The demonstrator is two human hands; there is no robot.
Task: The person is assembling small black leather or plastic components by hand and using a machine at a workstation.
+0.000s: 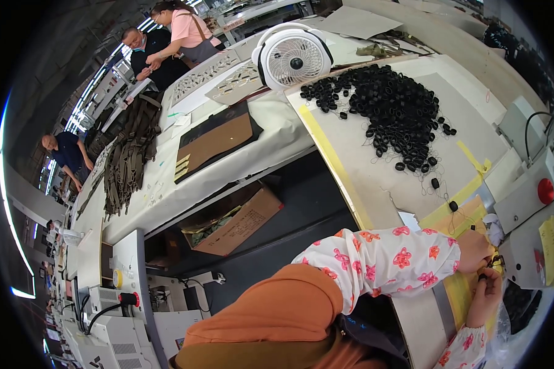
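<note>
My left hand (474, 251), in a white sleeve with pink and orange flowers, reaches under the head of a grey-white sewing machine (523, 246). Its fingers bend together, and what they hold is hidden. Just below it, my right hand (487, 296) pinches a small black fabric loop (482, 277) between thumb and fingers, close to the needle area. Two more black loops, one of them a loop (453, 206) trailing thread, lie on the board near my left wrist. Farther off, a big heap of such black loops (400, 101) covers part of the pale board (345, 147).
Yellow tape (332, 163) edges the board. A white fan (295, 59) stands behind it. On the long table to the left lie a brown panel (218, 141) and dark straps (129, 154). A cardboard box (240, 221) sits below. Several people work at far left.
</note>
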